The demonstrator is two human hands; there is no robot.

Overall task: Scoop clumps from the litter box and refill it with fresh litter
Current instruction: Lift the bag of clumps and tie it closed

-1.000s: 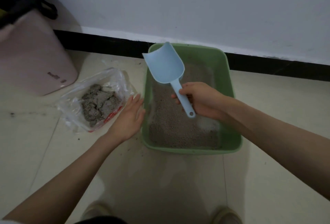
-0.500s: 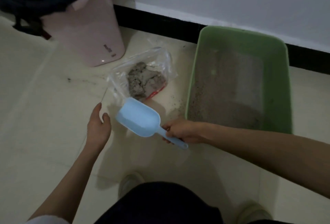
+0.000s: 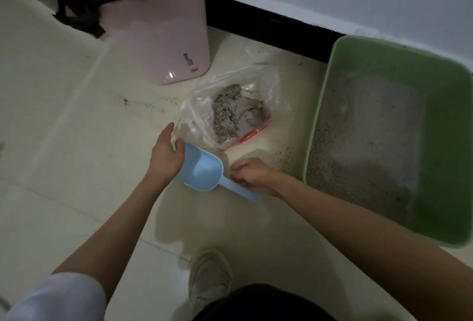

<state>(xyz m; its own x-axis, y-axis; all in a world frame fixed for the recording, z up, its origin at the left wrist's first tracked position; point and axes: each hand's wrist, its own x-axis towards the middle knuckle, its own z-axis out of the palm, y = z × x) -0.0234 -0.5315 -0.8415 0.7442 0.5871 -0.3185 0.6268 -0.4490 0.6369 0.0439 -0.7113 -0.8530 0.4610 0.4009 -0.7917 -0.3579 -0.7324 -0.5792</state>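
Note:
The green litter box [image 3: 448,121] sits on the floor at the right, with grey litter [image 3: 366,146] spread over its bottom. A clear plastic bag [image 3: 202,105] lies to its left with a heap of grey clumps [image 3: 235,116] inside. The light blue scoop [image 3: 204,171] is low over the floor just in front of the bag, empty, its mouth pointing left. My right hand [image 3: 252,176] grips the scoop's handle. My left hand [image 3: 166,157] is at the scoop's front rim, with the bag's near left edge between thumb and curled fingers.
A pink bin [image 3: 163,39] with dark cloth draped over its top stands behind the bag, against the wall's black skirting [image 3: 268,26]. Litter grains are scattered on the tiles between bag and box. My shoe [image 3: 210,274] is on the floor below the scoop.
The scoop came out of the litter box, swung left and went down in front of the bag. My left hand moved from beside the box to the bag's edge. The view shifted left.

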